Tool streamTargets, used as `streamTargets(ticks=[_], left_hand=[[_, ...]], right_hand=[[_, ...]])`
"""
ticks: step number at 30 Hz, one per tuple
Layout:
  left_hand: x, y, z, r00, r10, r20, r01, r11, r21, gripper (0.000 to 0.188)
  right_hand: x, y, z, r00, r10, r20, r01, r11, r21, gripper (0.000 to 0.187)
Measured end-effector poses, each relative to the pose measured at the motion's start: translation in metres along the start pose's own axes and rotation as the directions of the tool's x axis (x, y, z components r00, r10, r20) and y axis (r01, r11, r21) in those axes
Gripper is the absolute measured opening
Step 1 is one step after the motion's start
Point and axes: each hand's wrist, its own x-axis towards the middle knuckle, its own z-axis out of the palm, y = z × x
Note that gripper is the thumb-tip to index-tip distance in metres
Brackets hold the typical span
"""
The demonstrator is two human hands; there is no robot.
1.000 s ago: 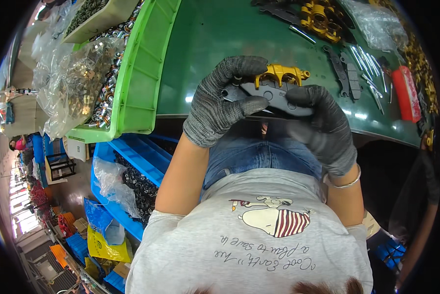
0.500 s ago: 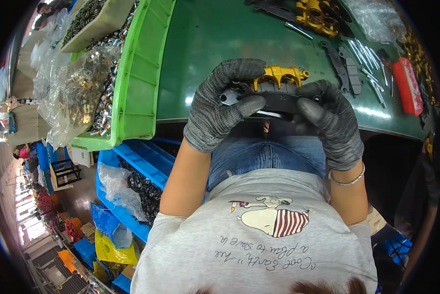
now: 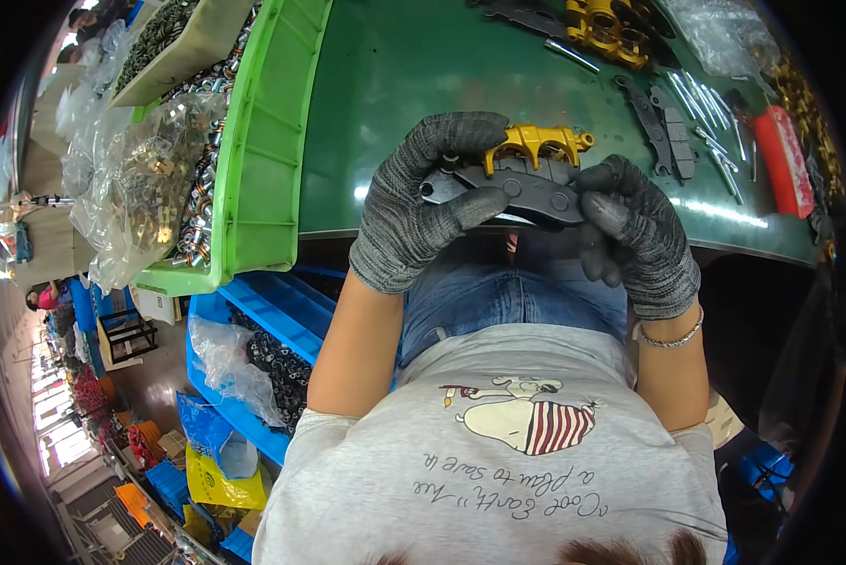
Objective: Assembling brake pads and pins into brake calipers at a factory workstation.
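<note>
Over the green table's (image 3: 394, 85) near edge, the left hand (image 3: 406, 209) gripped a yellow caliper (image 3: 536, 139) with dark grey brake pads (image 3: 534, 196); the right hand (image 3: 644, 240) pinched their end. The near pad's face, darker half a second earlier, showed two round marks.

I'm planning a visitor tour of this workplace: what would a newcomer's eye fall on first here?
Probably the yellow metal part at the centre, with a dark grey pad at its near side, between the gloved left hand and right hand. Next, likely the big lime-green bin on the left, then the red object towards the right of the green table.
</note>
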Motion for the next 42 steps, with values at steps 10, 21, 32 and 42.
streamTargets(ticks=[10, 21, 32, 42], left_hand=[[-0.003, -0.001, 0.000, 0.999, -0.029, -0.020, 0.029, 1.000, -0.009, 0.052], [0.009, 0.028, -0.002, 0.996, -0.033, 0.081, 0.000, 0.926, 0.378, 0.057], [0.053, 0.055, 0.037, 0.920, -0.299, 0.255, -0.181, 0.256, 0.950, 0.064], [0.058, 0.068, 0.040, 0.885, -0.401, 0.236, -0.130, 0.274, 0.953, 0.060]], right_hand=[[0.016, 0.006, -0.006, 0.989, -0.143, -0.032, 0.139, 0.983, -0.117, 0.016], [0.025, 0.000, -0.003, 0.983, -0.128, -0.131, 0.089, 0.958, -0.273, 0.024], [0.039, 0.003, 0.003, 0.917, -0.374, -0.140, 0.290, 0.864, -0.412, 0.027], [0.083, -0.054, -0.027, 0.837, -0.547, 0.021, 0.099, 0.115, -0.988, 0.028]])
